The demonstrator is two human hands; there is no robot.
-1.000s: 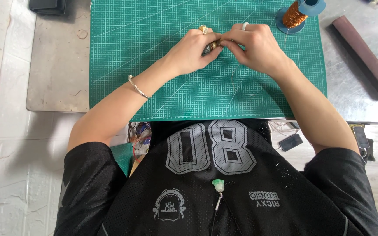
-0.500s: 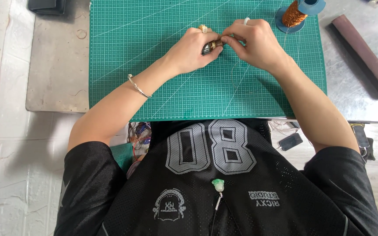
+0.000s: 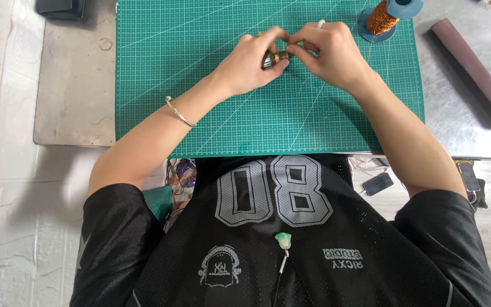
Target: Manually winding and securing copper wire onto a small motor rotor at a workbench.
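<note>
Over the far half of a green cutting mat (image 3: 200, 85), both my hands meet around a small dark metal part with a brass-coloured end (image 3: 274, 58). My left hand (image 3: 251, 65) cups the part from the left, fingers curled around it. My right hand (image 3: 331, 54), with a pale ring on one finger, pinches the brass end from the right. A silver bracelet (image 3: 178, 112) sits on my left wrist. A thin wire runs from the part across the mat; most of the part is hidden by my fingers.
A blue spool of copper wire (image 3: 390, 14) stands at the mat's far right corner. A long dark brown bar (image 3: 473, 71) lies on the metal table to the right. A black object (image 3: 61, 7) sits at far left. A phone (image 3: 377, 183) lies on the floor below.
My hands have stayed in the same spot on the mat. The fingers have shifted slightly around the small part, which now shows a little more between them.
</note>
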